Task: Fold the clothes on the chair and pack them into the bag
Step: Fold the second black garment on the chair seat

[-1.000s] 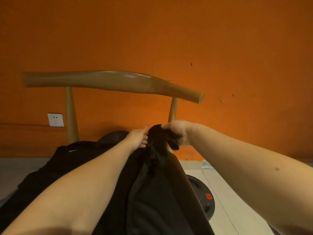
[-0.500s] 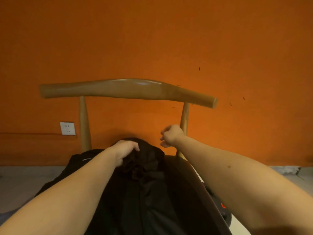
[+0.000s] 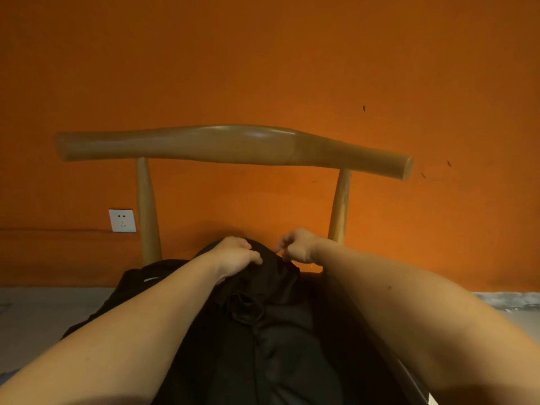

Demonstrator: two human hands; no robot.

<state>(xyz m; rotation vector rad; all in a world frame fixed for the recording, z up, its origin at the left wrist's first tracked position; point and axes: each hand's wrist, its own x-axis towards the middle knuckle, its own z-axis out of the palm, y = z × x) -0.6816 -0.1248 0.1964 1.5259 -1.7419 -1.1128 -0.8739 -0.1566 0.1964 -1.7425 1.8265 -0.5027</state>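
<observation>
A black garment point(image 3: 271, 346) lies bunched on the seat of a wooden chair point(image 3: 233, 144), stretching from the backrest posts toward me. My left hand point(image 3: 236, 257) lies on the raised far end of the cloth, its fingers curled over the bunch. Just to its right, my right hand point(image 3: 296, 245) has its fingers curled, and the fingertips seem to pinch the garment's far edge. Both forearms cross over the cloth and hide its sides. No bag can be made out.
More black fabric with a small white mark point(image 3: 152, 279) hangs off the seat's left side. An orange wall stands right behind the chair, with a white socket point(image 3: 122, 220) low on the left. Grey floor point(image 3: 43, 323) shows on both sides.
One second ago both hands held the garment's end lifted. It now lies lower on the seat, with my left hand on top and my right hand back at its edge.
</observation>
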